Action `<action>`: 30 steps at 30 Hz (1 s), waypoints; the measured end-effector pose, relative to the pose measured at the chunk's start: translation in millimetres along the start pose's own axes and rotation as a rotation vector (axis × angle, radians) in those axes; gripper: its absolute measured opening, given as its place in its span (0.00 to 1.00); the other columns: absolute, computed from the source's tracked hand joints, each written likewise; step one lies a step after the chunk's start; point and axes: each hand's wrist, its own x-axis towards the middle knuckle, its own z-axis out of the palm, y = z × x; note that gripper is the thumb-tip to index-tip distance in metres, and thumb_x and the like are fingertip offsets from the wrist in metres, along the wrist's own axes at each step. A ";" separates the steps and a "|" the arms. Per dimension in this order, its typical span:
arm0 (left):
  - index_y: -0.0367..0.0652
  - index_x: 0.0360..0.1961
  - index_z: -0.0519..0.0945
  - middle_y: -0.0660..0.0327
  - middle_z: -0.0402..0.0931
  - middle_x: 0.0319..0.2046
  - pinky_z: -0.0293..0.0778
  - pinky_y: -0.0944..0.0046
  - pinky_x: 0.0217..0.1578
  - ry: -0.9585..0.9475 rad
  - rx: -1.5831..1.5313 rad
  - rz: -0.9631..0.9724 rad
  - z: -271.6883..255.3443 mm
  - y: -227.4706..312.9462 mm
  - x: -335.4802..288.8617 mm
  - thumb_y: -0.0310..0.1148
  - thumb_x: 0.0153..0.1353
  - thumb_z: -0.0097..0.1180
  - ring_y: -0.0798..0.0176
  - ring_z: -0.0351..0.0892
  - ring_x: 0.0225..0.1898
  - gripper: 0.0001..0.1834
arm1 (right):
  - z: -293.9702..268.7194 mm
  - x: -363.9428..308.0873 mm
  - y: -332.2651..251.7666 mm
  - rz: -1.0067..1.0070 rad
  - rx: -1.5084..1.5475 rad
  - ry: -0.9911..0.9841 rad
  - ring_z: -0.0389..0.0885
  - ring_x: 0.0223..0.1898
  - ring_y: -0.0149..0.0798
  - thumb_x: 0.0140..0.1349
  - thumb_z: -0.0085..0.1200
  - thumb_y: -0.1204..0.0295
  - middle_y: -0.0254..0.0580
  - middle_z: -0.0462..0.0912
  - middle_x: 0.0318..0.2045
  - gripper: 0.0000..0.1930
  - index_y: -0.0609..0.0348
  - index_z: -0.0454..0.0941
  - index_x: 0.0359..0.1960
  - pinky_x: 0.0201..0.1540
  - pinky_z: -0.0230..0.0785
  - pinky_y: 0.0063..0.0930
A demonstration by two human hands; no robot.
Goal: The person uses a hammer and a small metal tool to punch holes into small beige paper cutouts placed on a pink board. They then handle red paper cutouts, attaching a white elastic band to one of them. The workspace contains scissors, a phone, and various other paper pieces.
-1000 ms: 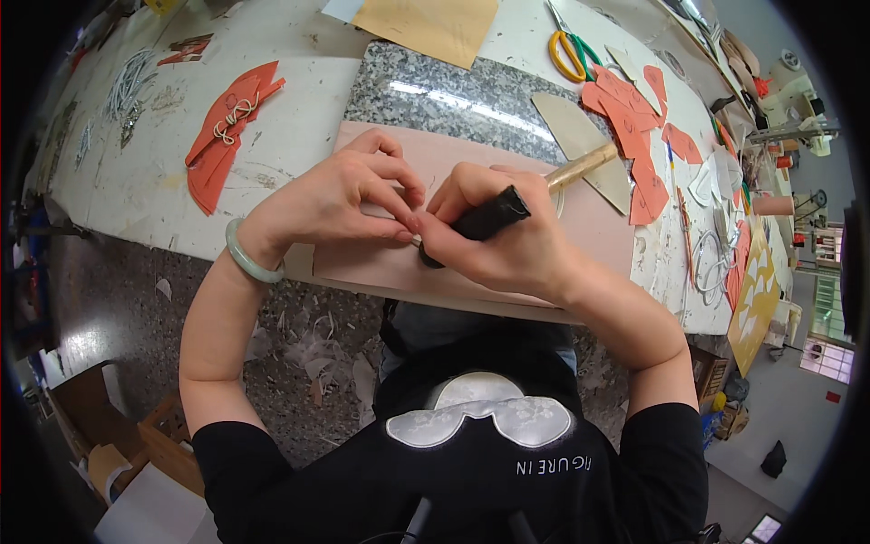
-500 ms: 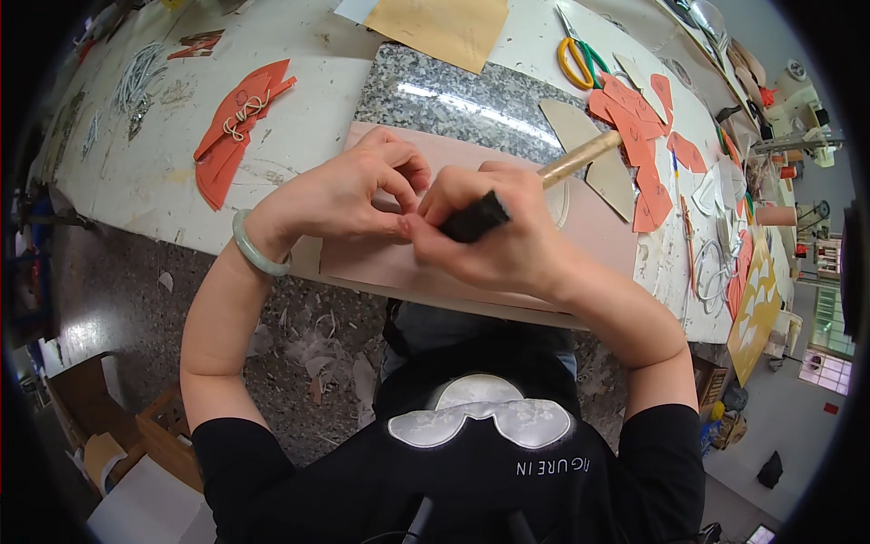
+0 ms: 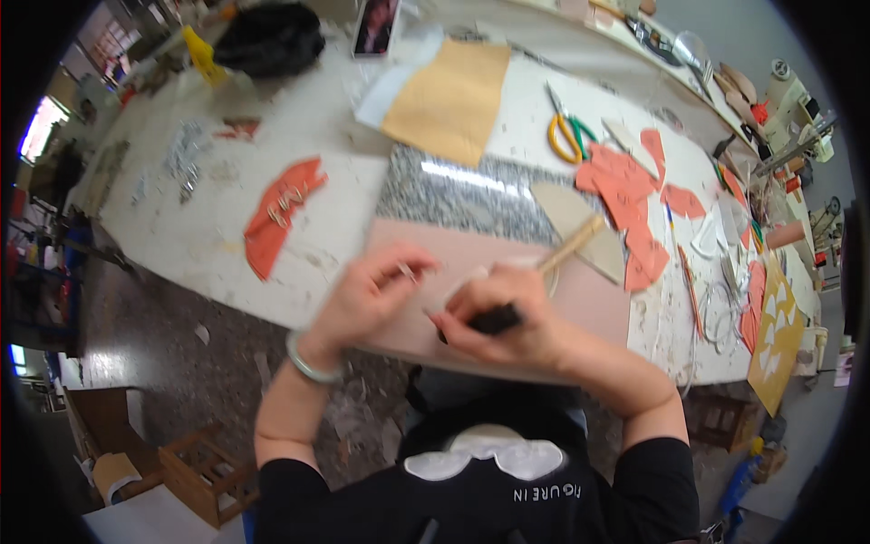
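A hammer (image 3: 495, 319) with a black head and pale wooden handle is gripped in my right hand (image 3: 521, 304). Its handle sticks out toward the far right. A small tip shows at that hand's finger ends; its kind is unclear. My left hand (image 3: 362, 295), with a pale green bangle (image 3: 313, 361) on its wrist, is curled to the left of the hammer. Something small and shiny shows between its blurred fingers. Both hands are over a pink sheet (image 3: 584, 313) laid on a speckled grey stone slab (image 3: 426, 192). A pale curved piece lies partly hidden behind the right hand.
Scissors (image 3: 566, 131) with yellow and green handles lie beyond the slab, near orange cut pieces (image 3: 625, 186). A tan sheet (image 3: 453, 100) overlaps the slab's far edge. A tied orange bundle (image 3: 283, 218) is at left. A phone (image 3: 375, 27) and black bag (image 3: 269, 41) sit farther back.
The view has shifted, bringing the phone and black bag in. My hands, close together before, are now apart, and the left hand's fingers have drawn away from the right hand's fingertips.
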 end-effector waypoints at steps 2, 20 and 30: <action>0.36 0.51 0.81 0.59 0.80 0.46 0.77 0.68 0.45 -0.038 0.045 0.031 18.6 1.6 2.3 0.18 0.63 0.51 0.68 0.80 0.44 0.16 | 4.8 -12.4 17.6 0.157 0.112 0.043 0.83 0.20 0.37 0.53 0.70 0.72 0.27 0.83 0.19 0.11 0.46 0.78 0.21 0.26 0.70 0.29; 0.39 0.51 0.82 0.57 0.78 0.52 0.71 0.55 0.55 -0.144 0.566 0.299 58.9 8.2 -7.4 0.33 0.55 0.72 0.52 0.76 0.51 0.22 | -56.3 -35.6 33.4 0.178 0.004 0.233 0.82 0.18 0.34 0.56 0.70 0.71 0.31 0.84 0.19 0.13 0.51 0.76 0.19 0.25 0.69 0.28; 0.44 0.45 0.86 0.59 0.79 0.42 0.76 0.57 0.43 -0.172 0.641 0.362 62.4 14.0 6.5 0.30 0.53 0.73 0.55 0.75 0.42 0.17 | -120.8 -19.2 16.2 0.221 0.142 0.511 0.77 0.20 0.21 0.60 0.67 0.76 0.35 0.83 0.19 0.11 0.59 0.77 0.23 0.23 0.68 0.20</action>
